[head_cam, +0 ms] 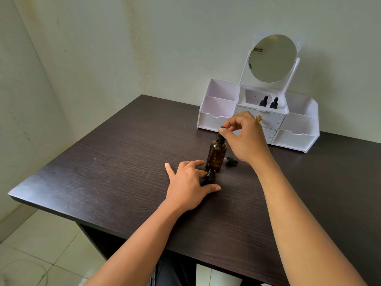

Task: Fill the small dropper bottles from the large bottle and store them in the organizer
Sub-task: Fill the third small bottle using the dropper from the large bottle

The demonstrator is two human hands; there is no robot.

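Observation:
A large amber bottle (pixel 216 156) stands upright on the dark wooden table (pixel 115 162). My right hand (pixel 245 137) pinches the black dropper cap (pixel 221 137) at its neck from above. Just in front, my left hand (pixel 190 183) rests on the table with thumb and fingers around a small black dropper bottle (pixel 210 176), which stands upright with no cap on. A loose small dropper cap (pixel 232 161) lies on the table right of the large bottle. Two small capped dropper bottles (pixel 269 102) stand in the middle compartment of the white organizer (pixel 296 137).
The organizer stands at the table's back right against the wall, with a round mirror (pixel 272 58) on top, open side bins and drawers with a gold knob (pixel 258 118). The table's left edge drops to a tiled floor (pixel 41 250).

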